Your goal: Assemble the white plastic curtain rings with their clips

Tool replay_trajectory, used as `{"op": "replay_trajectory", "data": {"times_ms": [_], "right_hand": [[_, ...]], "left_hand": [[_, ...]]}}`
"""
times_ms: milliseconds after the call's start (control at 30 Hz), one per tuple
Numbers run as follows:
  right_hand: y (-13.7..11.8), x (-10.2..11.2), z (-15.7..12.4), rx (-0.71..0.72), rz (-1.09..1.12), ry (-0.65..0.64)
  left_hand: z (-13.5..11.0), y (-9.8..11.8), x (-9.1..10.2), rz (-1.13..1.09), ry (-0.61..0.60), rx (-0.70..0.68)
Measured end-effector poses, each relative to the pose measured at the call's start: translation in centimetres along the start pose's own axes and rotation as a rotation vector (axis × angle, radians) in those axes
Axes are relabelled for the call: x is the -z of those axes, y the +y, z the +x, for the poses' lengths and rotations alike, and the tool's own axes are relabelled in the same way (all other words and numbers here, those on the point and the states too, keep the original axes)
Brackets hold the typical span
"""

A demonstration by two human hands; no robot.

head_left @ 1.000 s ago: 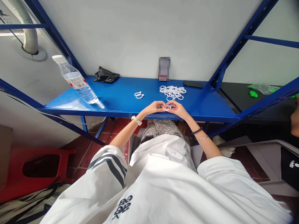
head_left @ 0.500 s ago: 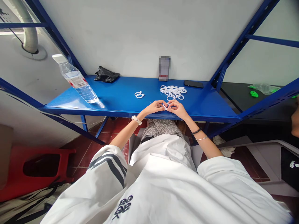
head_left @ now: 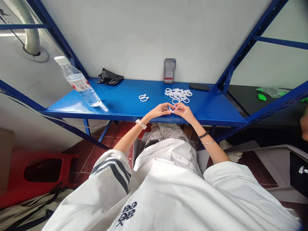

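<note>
Close to the front edge of the blue table [head_left: 115, 104], a small white ring [head_left: 172, 109] is pinched between my two hands. My left hand [head_left: 161, 110] grips the ring's left side with thumb and fingertips. On the other side, my right hand [head_left: 183, 112] has its fingers closed on the same ring. Just beyond my hands lies a heap of white rings [head_left: 178, 94], tangled together. A couple of similar rings [head_left: 143, 98] rest apart from the heap, further left. The ring's finer details are hidden by my fingers.
A water bottle [head_left: 80, 85] stands at the left. Along the back are a black plastic bag [head_left: 110, 77], a blurred-out upright phone-like object [head_left: 169, 71] and a flat black phone [head_left: 199, 87]. Blue frame posts [head_left: 231, 70] flank the table. A person's hand [head_left: 304, 123] shows at the right edge.
The fingers of my right hand have shifted slightly to the right, and more of the white ring shows between my hands. Everything on the table stays in place.
</note>
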State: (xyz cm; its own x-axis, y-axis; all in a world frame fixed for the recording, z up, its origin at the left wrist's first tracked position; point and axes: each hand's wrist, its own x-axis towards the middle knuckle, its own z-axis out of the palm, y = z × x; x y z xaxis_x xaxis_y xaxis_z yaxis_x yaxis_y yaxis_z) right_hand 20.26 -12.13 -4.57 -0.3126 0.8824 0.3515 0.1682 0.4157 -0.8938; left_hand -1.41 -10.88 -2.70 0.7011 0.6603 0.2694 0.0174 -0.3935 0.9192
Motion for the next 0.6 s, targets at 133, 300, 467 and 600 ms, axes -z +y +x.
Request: {"op": "replay_trajectory", "data": {"times_ms": [133, 300, 467, 600], "right_hand": [[-0.08, -0.09, -0.06, 0.007, 0.012, -0.008], [-0.08, -0.08, -0.05, -0.009, 0.042, -0.009], [-0.02, 0.09, -0.04, -0.032, 0.073, -0.015], [0.04, 0.22, -0.02, -0.042, 0.067, -0.020]], "left_hand": [[0.12, -0.50, -0.05, -0.005, 0.016, 0.010], [0.20, -0.87, -0.20, 0.000, 0.039, 0.042], [0.20, -0.78, -0.22, 0.027, 0.048, 0.039], [0.25, -0.83, -0.20, 0.045, 0.053, 0.032]]}}
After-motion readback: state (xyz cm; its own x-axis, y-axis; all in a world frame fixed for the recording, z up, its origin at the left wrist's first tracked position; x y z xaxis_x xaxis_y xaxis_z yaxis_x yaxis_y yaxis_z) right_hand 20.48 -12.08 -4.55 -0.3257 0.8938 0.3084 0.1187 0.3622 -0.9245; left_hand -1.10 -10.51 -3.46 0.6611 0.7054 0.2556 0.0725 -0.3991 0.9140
